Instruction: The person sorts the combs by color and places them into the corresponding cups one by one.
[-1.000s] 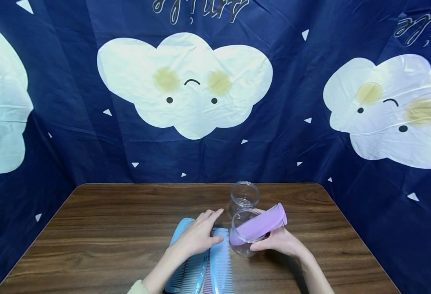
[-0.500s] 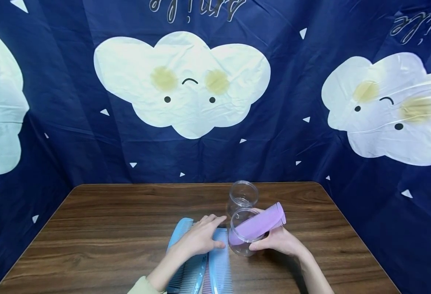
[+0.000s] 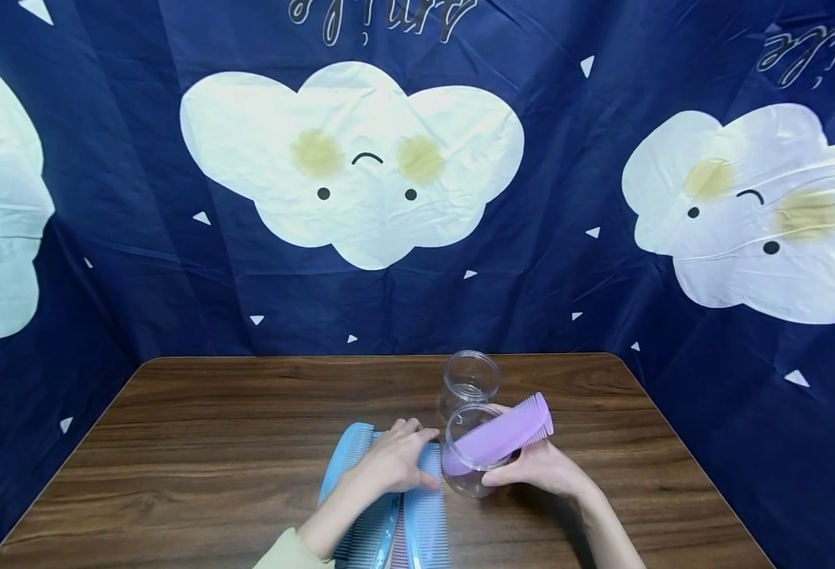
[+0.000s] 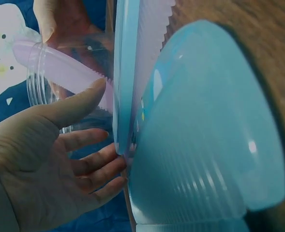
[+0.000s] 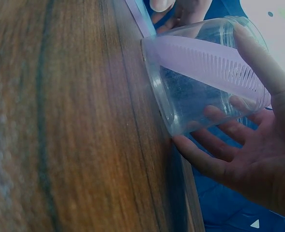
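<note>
My right hand [image 3: 542, 466] grips a clear plastic jar [image 3: 469, 484] from its right side, thumb in front and fingers round behind. Inside the jar leans a purple comb [image 3: 506, 435], its upper end sticking out over the rim to the right. My left hand [image 3: 394, 465] is over several combs laid side by side. In the left wrist view its fingers are loosely bent, fingertips right at the end of an upright-looking blue comb [image 4: 127, 72], with nothing pinched. A wide blue comb [image 4: 210, 121] lies beside it. Part of a pink comb [image 3: 398, 545] shows between blue ones.
A second clear jar [image 3: 471, 375] stands just behind the gripped one. The brown wooden table [image 3: 197, 458] runs back to a dark blue cloth [image 3: 140, 308] printed with white clouds, which hangs behind and at both sides.
My left hand has come slightly nearer the body, its forefinger and thumb lowering over the right blue comb. The right hand, jar and purple comb stay put.
</note>
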### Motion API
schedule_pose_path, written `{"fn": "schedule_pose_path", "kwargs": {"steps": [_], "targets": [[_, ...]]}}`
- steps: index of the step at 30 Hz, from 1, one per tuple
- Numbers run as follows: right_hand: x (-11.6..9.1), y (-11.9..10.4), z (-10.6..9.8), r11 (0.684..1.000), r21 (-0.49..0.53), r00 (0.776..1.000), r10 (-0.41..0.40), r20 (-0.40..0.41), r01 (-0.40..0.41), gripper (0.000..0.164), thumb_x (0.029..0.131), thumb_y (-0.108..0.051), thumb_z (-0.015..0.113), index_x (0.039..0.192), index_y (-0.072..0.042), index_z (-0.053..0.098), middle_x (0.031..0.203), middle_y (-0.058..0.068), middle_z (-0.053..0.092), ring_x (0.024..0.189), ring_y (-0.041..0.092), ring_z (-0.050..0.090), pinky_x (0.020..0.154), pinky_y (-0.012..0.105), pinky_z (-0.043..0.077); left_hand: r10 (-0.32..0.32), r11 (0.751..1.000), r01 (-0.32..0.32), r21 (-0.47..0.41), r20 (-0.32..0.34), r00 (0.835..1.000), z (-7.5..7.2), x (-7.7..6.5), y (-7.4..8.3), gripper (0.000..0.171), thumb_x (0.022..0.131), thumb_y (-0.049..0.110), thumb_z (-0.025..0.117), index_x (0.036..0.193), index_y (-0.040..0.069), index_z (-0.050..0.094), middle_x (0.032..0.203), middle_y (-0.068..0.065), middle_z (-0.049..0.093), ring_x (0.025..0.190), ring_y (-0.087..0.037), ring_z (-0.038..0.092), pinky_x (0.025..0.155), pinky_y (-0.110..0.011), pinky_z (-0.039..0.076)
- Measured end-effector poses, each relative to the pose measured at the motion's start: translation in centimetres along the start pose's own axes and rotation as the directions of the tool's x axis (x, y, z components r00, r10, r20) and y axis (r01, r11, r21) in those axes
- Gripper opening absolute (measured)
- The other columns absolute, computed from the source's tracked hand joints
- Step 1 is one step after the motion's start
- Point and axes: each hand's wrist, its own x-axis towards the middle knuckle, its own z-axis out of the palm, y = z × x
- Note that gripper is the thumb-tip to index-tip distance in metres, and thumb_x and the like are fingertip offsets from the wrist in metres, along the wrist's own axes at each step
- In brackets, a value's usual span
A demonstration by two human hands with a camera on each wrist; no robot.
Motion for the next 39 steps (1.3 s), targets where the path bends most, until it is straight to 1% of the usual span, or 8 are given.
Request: {"fn": "schedule_pose_path", "kwargs": {"steps": [3, 5, 9, 17, 22, 26, 34, 39], "targets": [[0.0, 0.0, 0.0, 1.000, -0.012, 1.000, 0.003, -0.001, -0.003, 0.090, 0.073, -0.014, 0.091, 0.150, -0.005, 0.046, 0.148, 0.023, 0.055, 0.130, 0.006, 0.056, 0.109, 0.011, 0.037, -0.010, 1.000, 0.010, 0.022, 0.003, 1.000, 0.1, 0.1, 0.0, 0.081, 0.070, 0.039, 0.092, 0.140, 0.011, 0.062, 0.127, -0.009, 0.063, 0.119, -0.029, 0.056, 0.105, -0.048, 0.049], [0.0, -0.1, 0.0, 1.000, -0.014, 1.000, 0.006, -0.003, -0.006, 0.090, 0.073, -0.015, 0.091, 0.150, -0.004, 0.046, 0.148, 0.023, 0.055, 0.131, 0.011, 0.056, 0.109, 0.011, 0.037, -0.011, 0.999, 0.011, 0.040, 0.002, 1.000, 0.0, 0.1, 0.1, 0.082, 0.068, 0.040, 0.093, 0.138, 0.010, 0.063, 0.123, -0.008, 0.063, 0.114, -0.026, 0.055, 0.102, -0.046, 0.050], [0.0, -0.1, 0.0, 1.000, -0.015, 1.000, 0.004, -0.003, -0.004, 0.090, 0.073, -0.014, 0.091, 0.150, -0.004, 0.046, 0.149, 0.023, 0.055, 0.133, 0.016, 0.056, 0.109, 0.011, 0.036, -0.011, 0.996, 0.012, 0.088, -0.011, 1.000, 0.0, 0.3, 0.4, 0.080, 0.064, 0.043, 0.095, 0.131, 0.009, 0.068, 0.115, -0.006, 0.063, 0.106, -0.024, 0.055, 0.095, -0.042, 0.052], [0.0, 0.0, 0.1, 1.000, -0.002, 1.000, -0.010, 0.001, 0.010, 0.090, 0.073, -0.015, 0.091, 0.150, -0.004, 0.046, 0.149, 0.024, 0.054, 0.130, 0.007, 0.057, 0.109, 0.011, 0.037, -0.048, 0.988, 0.050, 0.143, -0.021, 0.999, 0.0, 0.9, 0.7, 0.080, 0.057, 0.050, 0.098, 0.119, 0.006, 0.071, 0.111, -0.007, 0.062, 0.104, -0.025, 0.055, 0.092, -0.043, 0.053], [-0.1, 0.0, 0.1, 1.000, 0.001, 1.000, -0.011, 0.003, 0.011, 0.090, 0.073, -0.016, 0.091, 0.150, -0.006, 0.046, 0.149, 0.025, 0.054, 0.130, 0.008, 0.056, 0.109, 0.011, 0.037, -0.068, 0.980, 0.070, 0.187, -0.019, 0.998, 0.1, 1.4, 0.6, 0.084, 0.051, 0.056, 0.098, 0.113, 0.006, 0.069, 0.108, -0.009, 0.063, 0.102, -0.026, 0.055, 0.089, -0.044, 0.053], [0.0, 0.0, 0.1, 1.000, 0.001, 1.000, -0.013, 0.004, 0.013, 0.090, 0.073, -0.016, 0.091, 0.150, -0.005, 0.046, 0.149, 0.025, 0.053, 0.131, 0.008, 0.056, 0.109, 0.011, 0.036, -0.075, 0.975, 0.075, 0.211, -0.010, 0.997, 0.0, 1.7, 0.6, 0.088, 0.049, 0.058, 0.098, 0.112, 0.006, 0.068, 0.107, -0.009, 0.062, 0.101, -0.026, 0.055, 0.087, -0.042, 0.053], [-0.1, 0.0, 0.2, 1.000, 0.000, 1.000, -0.017, 0.000, 0.017, 0.090, 0.073, -0.016, 0.092, 0.150, -0.005, 0.046, 0.149, 0.025, 0.053, 0.129, 0.004, 0.056, 0.109, 0.011, 0.037, -0.110, 0.972, 0.102, 0.213, 0.026, 0.994, 0.0, 2.2, 0.5, 0.087, 0.047, 0.058, 0.099, 0.110, 0.007, 0.067, 0.105, -0.008, 0.060, 0.101, -0.025, 0.053, 0.092, -0.044, 0.052], [-0.1, 0.1, 0.2, 1.000, 0.010, 1.000, -0.021, 0.003, 0.021, 0.090, 0.073, -0.014, 0.091, 0.150, -0.004, 0.046, 0.149, 0.026, 0.053, 0.129, 0.004, 0.056, 0.108, 0.011, 0.037, -0.125, 0.973, 0.114, 0.199, 0.043, 0.991, 0.0, 2.5, 0.5, 0.086, 0.047, 0.057, 0.099, 0.108, 0.007, 0.067, 0.104, -0.008, 0.060, 0.099, -0.025, 0.052, 0.092, -0.044, 0.051]]}}
